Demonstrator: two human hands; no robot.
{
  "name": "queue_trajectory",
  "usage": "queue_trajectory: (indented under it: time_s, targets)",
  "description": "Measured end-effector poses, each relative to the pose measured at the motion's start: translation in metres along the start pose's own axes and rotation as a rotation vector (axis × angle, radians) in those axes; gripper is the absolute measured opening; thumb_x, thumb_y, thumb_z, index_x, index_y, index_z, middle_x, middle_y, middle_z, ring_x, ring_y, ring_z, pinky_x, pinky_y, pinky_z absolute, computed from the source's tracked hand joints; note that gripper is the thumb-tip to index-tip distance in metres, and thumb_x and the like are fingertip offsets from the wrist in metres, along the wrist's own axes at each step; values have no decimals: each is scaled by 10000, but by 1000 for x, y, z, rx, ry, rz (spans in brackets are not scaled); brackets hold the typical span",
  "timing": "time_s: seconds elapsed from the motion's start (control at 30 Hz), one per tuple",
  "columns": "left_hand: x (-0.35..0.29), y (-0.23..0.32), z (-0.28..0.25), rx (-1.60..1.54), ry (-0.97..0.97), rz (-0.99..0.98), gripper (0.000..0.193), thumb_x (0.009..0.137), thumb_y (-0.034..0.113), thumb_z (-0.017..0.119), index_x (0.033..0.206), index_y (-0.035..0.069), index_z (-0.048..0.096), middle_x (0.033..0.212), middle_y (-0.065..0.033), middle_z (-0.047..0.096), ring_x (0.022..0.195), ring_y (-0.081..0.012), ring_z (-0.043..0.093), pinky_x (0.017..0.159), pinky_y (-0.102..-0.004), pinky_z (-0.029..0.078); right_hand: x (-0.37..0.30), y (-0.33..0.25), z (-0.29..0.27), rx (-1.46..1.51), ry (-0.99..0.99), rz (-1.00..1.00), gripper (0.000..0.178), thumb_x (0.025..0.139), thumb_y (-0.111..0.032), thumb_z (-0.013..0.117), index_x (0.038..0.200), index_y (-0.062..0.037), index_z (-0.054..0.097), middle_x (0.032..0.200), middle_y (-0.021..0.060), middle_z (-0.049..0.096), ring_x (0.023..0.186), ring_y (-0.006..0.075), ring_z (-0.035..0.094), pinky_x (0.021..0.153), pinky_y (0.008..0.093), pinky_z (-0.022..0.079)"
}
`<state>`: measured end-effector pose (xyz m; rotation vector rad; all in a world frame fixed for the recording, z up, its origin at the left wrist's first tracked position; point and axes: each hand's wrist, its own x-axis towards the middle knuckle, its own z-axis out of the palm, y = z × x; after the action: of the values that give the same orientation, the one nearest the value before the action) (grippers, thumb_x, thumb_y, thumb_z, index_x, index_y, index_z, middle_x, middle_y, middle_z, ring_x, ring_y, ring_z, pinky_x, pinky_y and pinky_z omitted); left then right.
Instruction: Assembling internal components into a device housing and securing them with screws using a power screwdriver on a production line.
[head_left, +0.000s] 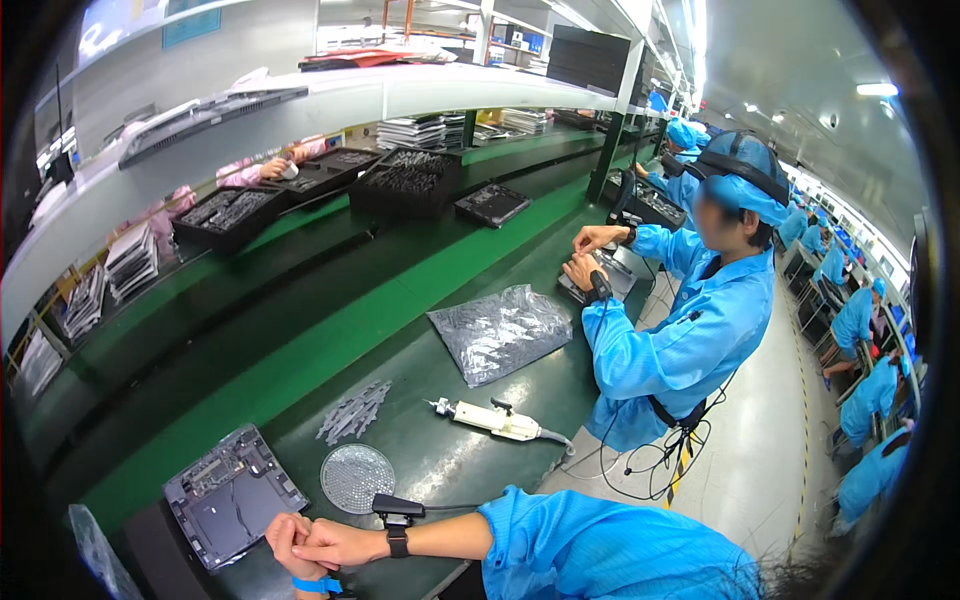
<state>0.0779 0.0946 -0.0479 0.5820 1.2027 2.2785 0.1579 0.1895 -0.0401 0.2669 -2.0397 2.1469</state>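
Observation:
My left hand (287,540) and my right hand (343,543) meet at the near edge of an open laptop casing (228,500). The fingers of both are curled in closely together, and whatever may be between them is hidden. A blue strap (317,584) circles my left wrist; a black band with a small device (398,520) is on my right wrist. The dark grey casing shows boards and a cable inside. Beside it sits a round dimpled clear tray (357,479) with tiny parts. Several thin grey strips (354,411) lie in a loose pile beyond the tray.
A white electric screwdriver (490,419) lies on the green bench, its cable running right. Behind it is a silvery plastic bag (502,334). A co-worker in blue (690,300) works at the right. Black parts bins (405,182) stand across the conveyor, under a long shelf (420,95).

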Motion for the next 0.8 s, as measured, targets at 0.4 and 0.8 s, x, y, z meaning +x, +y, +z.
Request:
queue_trajectory:
  time_s: [0.4,0.8]
  targets:
    - [-9,0,-4,-186,-1,-113,317,910,175,573,647,76,426,555,-46,483,493,-110,417,476,-274,319,-4,-1,1,-107,61,-90,521,1037,-277,553,594,-3,557,512,88,556,465,229,553,500,349,410]
    - [-37,-1,-35,10,9,-234,204,960,124,563,816,-20,557,818,-117,591,771,-190,531,720,-324,463,-13,-2,-1,-320,-35,29,489,1029,-380,580,710,-30,700,704,119,681,682,260,694,630,389,512]
